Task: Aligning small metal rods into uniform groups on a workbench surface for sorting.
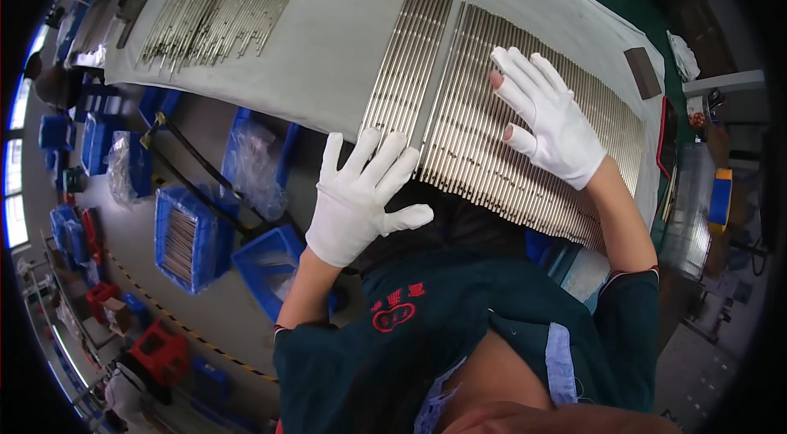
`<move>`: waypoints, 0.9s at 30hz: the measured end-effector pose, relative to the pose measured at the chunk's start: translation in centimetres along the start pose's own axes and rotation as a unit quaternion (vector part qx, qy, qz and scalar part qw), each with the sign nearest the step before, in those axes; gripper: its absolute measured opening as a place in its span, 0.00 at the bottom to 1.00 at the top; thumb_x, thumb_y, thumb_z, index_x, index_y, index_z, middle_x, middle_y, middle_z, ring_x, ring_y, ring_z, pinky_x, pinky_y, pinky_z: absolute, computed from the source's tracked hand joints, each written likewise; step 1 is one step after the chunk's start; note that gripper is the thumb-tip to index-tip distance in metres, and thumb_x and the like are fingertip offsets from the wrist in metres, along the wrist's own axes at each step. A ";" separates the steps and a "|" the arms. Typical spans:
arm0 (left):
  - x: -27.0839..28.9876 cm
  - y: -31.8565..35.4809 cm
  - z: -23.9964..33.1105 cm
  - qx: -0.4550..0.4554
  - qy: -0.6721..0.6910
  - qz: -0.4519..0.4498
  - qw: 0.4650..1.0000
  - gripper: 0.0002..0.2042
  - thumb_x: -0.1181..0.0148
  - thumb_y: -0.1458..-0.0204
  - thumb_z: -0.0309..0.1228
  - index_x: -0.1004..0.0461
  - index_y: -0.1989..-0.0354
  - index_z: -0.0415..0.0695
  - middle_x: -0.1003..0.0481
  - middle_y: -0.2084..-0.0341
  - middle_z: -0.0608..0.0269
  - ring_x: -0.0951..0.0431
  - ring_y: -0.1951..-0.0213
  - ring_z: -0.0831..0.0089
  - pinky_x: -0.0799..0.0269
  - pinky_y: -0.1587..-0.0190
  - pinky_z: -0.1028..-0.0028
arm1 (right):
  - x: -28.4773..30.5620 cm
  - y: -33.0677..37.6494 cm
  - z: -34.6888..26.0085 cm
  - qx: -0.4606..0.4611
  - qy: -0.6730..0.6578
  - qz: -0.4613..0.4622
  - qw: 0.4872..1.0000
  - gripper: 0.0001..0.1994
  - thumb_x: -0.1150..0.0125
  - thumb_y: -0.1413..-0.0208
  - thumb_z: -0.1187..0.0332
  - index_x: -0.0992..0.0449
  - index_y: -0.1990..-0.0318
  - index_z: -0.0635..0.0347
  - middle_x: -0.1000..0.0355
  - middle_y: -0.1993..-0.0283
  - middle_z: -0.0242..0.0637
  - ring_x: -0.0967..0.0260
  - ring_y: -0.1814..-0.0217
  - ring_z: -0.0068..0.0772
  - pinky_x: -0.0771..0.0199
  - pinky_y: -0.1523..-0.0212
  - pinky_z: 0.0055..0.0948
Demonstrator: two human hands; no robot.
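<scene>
Over to the left of the left hand (pixel 357 204), down on the floor, I can see a blue plastic crate (pixel 211 254) and, farther off past black-and-yellow striped floor tape (pixel 221 354), a red bin (pixel 170 364). A crumpled clear plastic bag (pixel 256 162) sits nearer that hand. Right of the right hand (pixel 551 118) lie a dark brown block (pixel 642 73), a red-edged dark slab (pixel 666 139) (phone or tablet, I can't tell) and, farther right, a blue-and-yellow tape roll (pixel 721 200).

Cloth (pixel 332 45) free mid-left; rods (pixel 471 118) block right
</scene>
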State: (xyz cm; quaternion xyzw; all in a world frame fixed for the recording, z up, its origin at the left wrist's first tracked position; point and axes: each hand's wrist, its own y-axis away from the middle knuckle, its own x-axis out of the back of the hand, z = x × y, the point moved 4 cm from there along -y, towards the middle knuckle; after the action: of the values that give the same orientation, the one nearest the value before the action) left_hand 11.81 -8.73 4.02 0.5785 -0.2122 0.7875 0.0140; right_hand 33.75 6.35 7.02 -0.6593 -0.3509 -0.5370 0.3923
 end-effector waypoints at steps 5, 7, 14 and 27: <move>-0.9 -0.2 1.4 -0.021 0.030 -0.003 0.999 0.34 0.47 0.50 0.66 0.24 0.49 0.48 0.26 0.47 0.63 0.29 0.44 0.58 0.39 0.41 0.46 | -4.3 -9.9 3.8 0.000 0.012 -0.021 1.000 0.33 0.57 0.31 0.45 0.39 0.28 0.59 0.50 0.21 0.45 0.56 0.18 0.45 0.60 0.20 0.46; -0.9 0.1 1.3 -0.017 0.032 -0.006 0.999 0.33 0.46 0.50 0.66 0.24 0.49 0.50 0.26 0.48 0.63 0.29 0.44 0.59 0.40 0.42 0.45 | -5.7 -12.9 4.8 -0.014 0.021 -0.030 0.999 0.31 0.59 0.30 0.45 0.39 0.28 0.56 0.50 0.21 0.43 0.57 0.18 0.42 0.61 0.20 0.45; 0.2 1.8 -1.8 0.087 0.009 -0.015 0.996 0.36 0.47 0.49 0.66 0.25 0.44 0.48 0.29 0.41 0.54 0.31 0.39 0.49 0.45 0.37 0.39 | -7.4 -19.2 3.6 0.052 0.049 0.040 0.997 0.24 0.54 0.32 0.48 0.29 0.37 0.50 0.41 0.29 0.38 0.47 0.25 0.37 0.51 0.25 0.46; -0.6 7.1 -5.4 0.223 -0.045 0.102 0.968 0.37 0.45 0.42 0.55 0.38 0.29 0.42 0.40 0.30 0.43 0.42 0.29 0.41 0.53 0.28 0.43 | -8.1 -19.2 4.8 0.039 0.079 -0.023 0.996 0.29 0.59 0.29 0.47 0.38 0.28 0.52 0.48 0.22 0.41 0.55 0.19 0.42 0.59 0.21 0.44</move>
State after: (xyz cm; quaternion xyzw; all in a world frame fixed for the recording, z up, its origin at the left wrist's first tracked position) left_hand 5.20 -13.13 -0.09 0.5771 -0.0895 0.7854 -0.2053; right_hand 17.38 18.85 1.17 -0.5907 -0.3548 -0.5821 0.4317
